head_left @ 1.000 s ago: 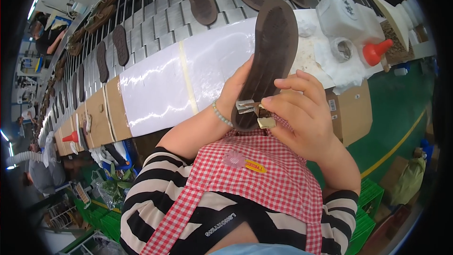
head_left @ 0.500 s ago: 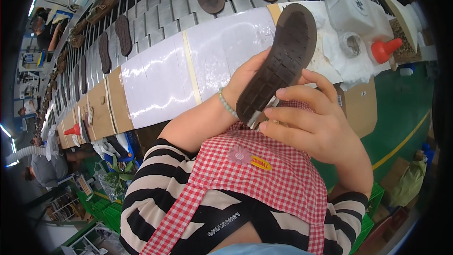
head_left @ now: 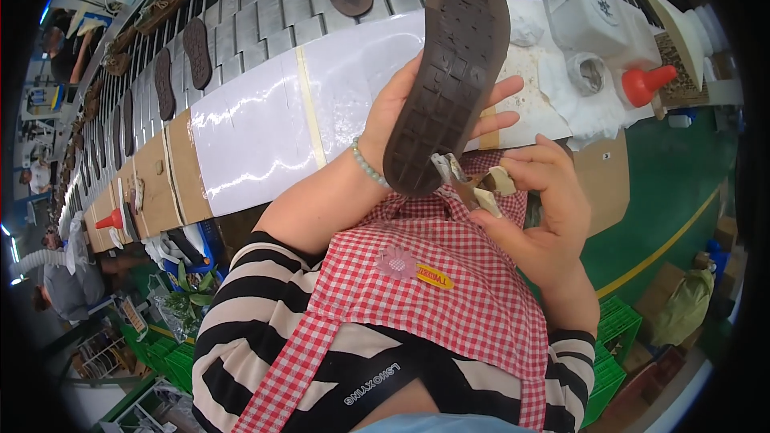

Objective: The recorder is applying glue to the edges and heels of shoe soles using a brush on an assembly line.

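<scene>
My left hand (head_left: 391,108) holds a dark brown shoe sole (head_left: 449,80) upright and tilted, its blocky tread toward me. Two of its fingers stretch out past the sole's right edge, while the rest are hidden behind it. In my right hand (head_left: 555,220) is a small metal snips-like tool (head_left: 499,180) with two spread, cream-wrapped handles. Thumb and fingers press on the handles from either side. The tool's metal tip is at the sole's lower right edge; whether it touches I cannot tell.
A white-covered bench (head_left: 257,144) lies ahead, with a slatted metal conveyor (head_left: 273,20) carrying several soles beyond it. White jugs (head_left: 585,16), a small clear jar (head_left: 588,74) and a red-capped bottle (head_left: 648,85) stand at the right. Green crates (head_left: 613,337) are at lower right.
The sole has shifted left and up and stands a little more upright. My right hand has turned and drawn down, so the tool's spread handles now show. Two left fingers now show beyond the sole.
</scene>
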